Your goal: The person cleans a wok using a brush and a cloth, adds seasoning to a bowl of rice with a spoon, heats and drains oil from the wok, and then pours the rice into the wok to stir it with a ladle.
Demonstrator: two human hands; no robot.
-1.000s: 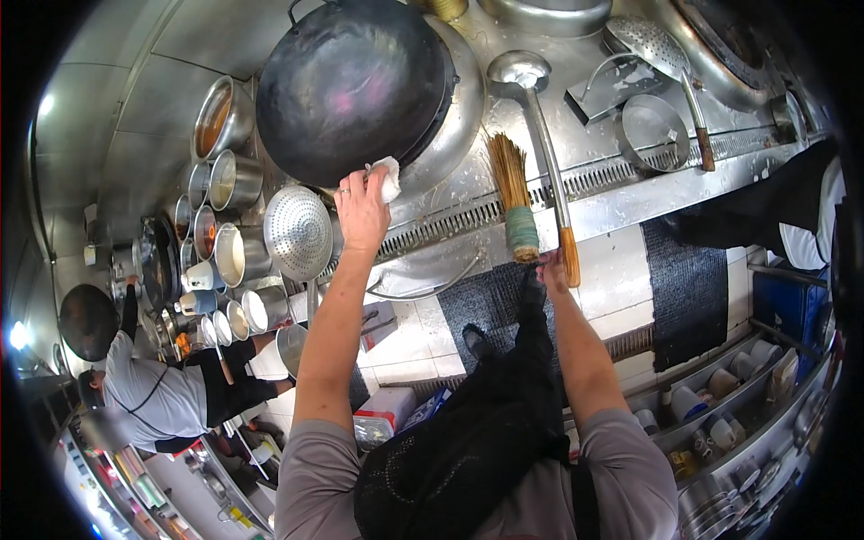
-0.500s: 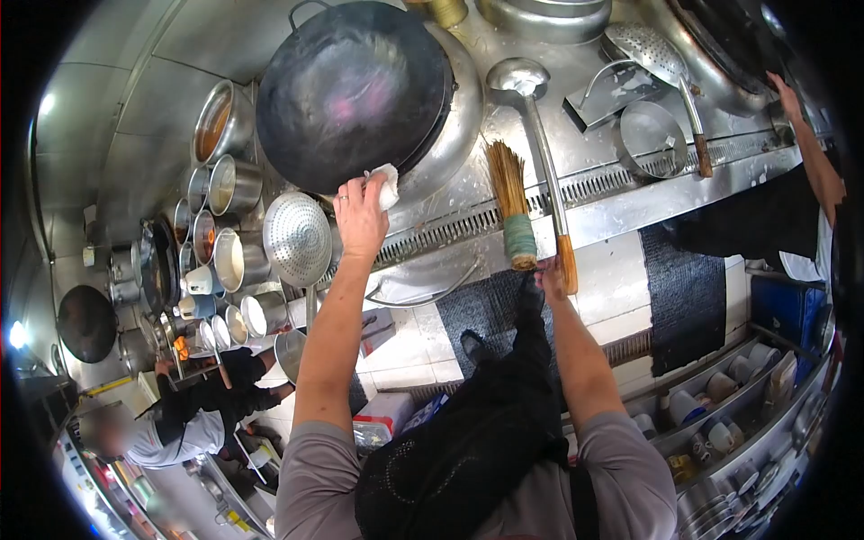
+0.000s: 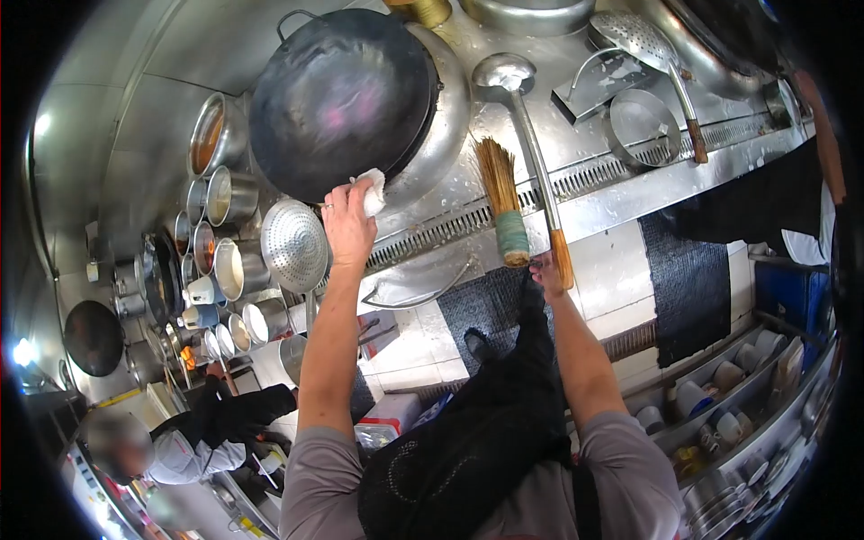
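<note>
My left hand (image 3: pixel 349 220) grips a crumpled white cloth (image 3: pixel 372 192) at the near rim of a large black wok (image 3: pixel 346 103), which rests on a round steel burner ring. Whatever part of the wok's edge the fingers hold lies under the cloth. My right hand (image 3: pixel 549 273) is at the counter's front edge, its fingers by the wooden handle (image 3: pixel 562 256) of a steel ladle (image 3: pixel 505 72); whether they grip it is hard to make out. Left of that handle lies a bamboo brush (image 3: pixel 499 184) with a green-wrapped grip.
A perforated strainer (image 3: pixel 295 245) and several steel pots (image 3: pixel 231 196) stand left of the wok. Another strainer (image 3: pixel 636 40) and a round steel ring (image 3: pixel 644 129) lie to the right. One co-worker (image 3: pixel 193 450) is at lower left, another's dark clothing (image 3: pixel 756 198) at right.
The view has shifted slightly. My left hand stays at the wok's rim with the cloth. The lower-left co-worker has bent and moved, and the right co-worker's arm has come into view.
</note>
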